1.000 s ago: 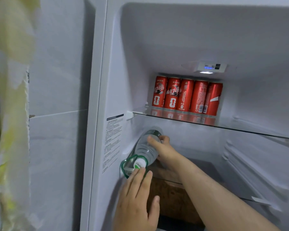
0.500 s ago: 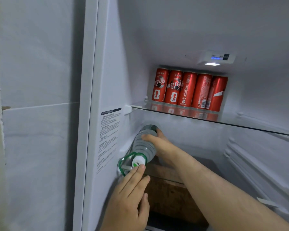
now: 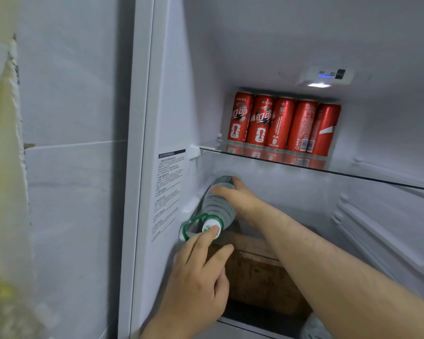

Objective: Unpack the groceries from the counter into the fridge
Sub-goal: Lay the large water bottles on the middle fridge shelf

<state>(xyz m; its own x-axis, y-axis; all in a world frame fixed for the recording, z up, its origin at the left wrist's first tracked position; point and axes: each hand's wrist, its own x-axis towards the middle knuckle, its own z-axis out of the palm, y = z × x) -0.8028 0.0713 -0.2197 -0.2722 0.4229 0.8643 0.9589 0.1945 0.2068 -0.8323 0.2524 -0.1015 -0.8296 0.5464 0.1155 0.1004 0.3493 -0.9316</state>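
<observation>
- Open fridge (image 3: 206, 69); red cans (image 3: 282, 123) on glass shelf (image 3: 365, 172).
- Below that shelf: water bottle (image 3: 216, 206) sideways, right hand (image 3: 238, 196) curled round it.
- Left hand (image 3: 196, 285) with straight fingers on its cap (image 3: 207, 228).

Clear ribbed water bottle (image 3: 217, 206) is lying on its side in the fridge (image 3: 171, 94), tucked against the left wall under the glass shelf (image 3: 353, 171). Its white cap (image 3: 207, 227) and green carry loop (image 3: 185, 228) point out front. Up on that shelf, five red cans (image 3: 283, 123) stand upright in a tight row at the back.
</observation>
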